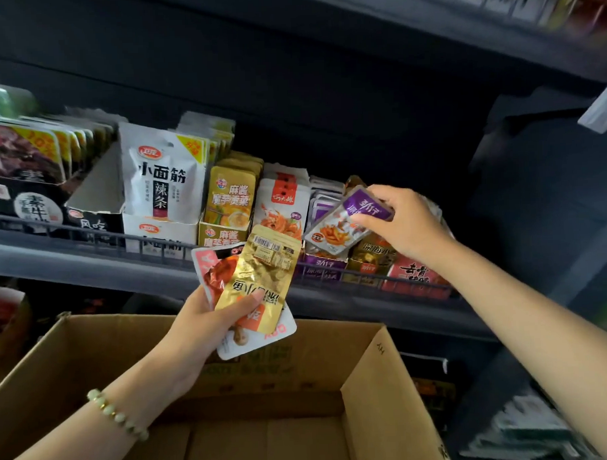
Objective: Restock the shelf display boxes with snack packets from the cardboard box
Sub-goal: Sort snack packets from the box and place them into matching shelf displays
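Note:
My left hand (pixel 209 322) grips a fan of snack packets over the open cardboard box (pixel 372 372): a gold packet (pixel 262 272) on top, a red one (pixel 212 274) behind it and a white one (pixel 261 341) below. My right hand (pixel 405 223) pinches a purple-and-white packet (pixel 343 225) and holds it tilted above the purple display box (pixel 322 267) on the shelf. Beside that box stand a gold display box (pixel 365 267) and a red one (pixel 413 274).
The dark shelf (pixel 90 261) has a low wire rail in front. On it stand rows of yellow packets (pixel 230 198), orange-white packets (pixel 280 203), large white packets (pixel 162 176) and dark packets (pixel 20 153). Another shelf runs overhead. Goods lie lower right.

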Action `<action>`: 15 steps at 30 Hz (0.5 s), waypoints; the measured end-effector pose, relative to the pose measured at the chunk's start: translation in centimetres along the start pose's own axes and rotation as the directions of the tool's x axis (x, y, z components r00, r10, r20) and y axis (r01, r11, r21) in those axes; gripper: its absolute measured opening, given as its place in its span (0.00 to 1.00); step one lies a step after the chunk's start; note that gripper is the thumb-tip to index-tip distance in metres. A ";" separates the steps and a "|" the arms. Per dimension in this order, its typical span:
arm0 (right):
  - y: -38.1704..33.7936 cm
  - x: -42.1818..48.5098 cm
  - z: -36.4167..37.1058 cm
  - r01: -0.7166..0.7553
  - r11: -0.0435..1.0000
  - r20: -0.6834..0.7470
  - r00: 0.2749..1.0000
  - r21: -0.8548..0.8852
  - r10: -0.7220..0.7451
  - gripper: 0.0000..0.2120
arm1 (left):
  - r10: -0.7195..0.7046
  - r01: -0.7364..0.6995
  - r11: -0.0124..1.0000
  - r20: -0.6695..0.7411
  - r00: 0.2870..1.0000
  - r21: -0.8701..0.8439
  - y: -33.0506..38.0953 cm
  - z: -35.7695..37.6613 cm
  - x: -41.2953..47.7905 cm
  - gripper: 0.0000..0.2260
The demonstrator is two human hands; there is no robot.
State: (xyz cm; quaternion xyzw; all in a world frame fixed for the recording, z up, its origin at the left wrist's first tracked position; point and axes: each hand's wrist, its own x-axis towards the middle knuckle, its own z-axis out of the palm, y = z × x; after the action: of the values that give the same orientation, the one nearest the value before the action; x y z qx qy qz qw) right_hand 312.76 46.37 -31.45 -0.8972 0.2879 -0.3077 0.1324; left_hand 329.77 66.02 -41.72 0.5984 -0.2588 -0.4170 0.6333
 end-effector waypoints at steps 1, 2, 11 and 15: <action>-0.1 0.5 0.1 0.018 0.999 0.023 1.000 -0.040 -0.017 0.12 | 0.002 -0.002 1.000 -0.004 1.000 0.007 -0.1 -0.2 0.1 0.22; -0.2 1.0 0.0 0.032 0.997 0.042 0.999 -0.076 -0.029 0.12 | 0.003 -0.003 1.000 -0.007 1.000 0.006 -0.2 -0.4 0.1 0.23; -1.6 4.5 -0.7 0.025 0.975 0.310 0.950 -0.220 0.046 0.10 | -0.003 0.004 1.000 -0.014 1.000 0.023 -0.2 -0.8 0.3 0.23; -1.5 5.4 0.7 0.010 0.965 0.458 0.881 -0.262 0.116 0.12 | -0.006 0.006 1.000 -0.009 1.000 0.018 -0.3 -0.8 0.3 0.23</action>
State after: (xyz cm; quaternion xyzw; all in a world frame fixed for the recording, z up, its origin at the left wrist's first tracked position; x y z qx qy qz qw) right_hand 317.31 44.41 -28.78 -0.9460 0.3091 -0.0376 0.0895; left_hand 330.52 66.26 -42.19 0.6066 -0.2579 -0.4140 0.6278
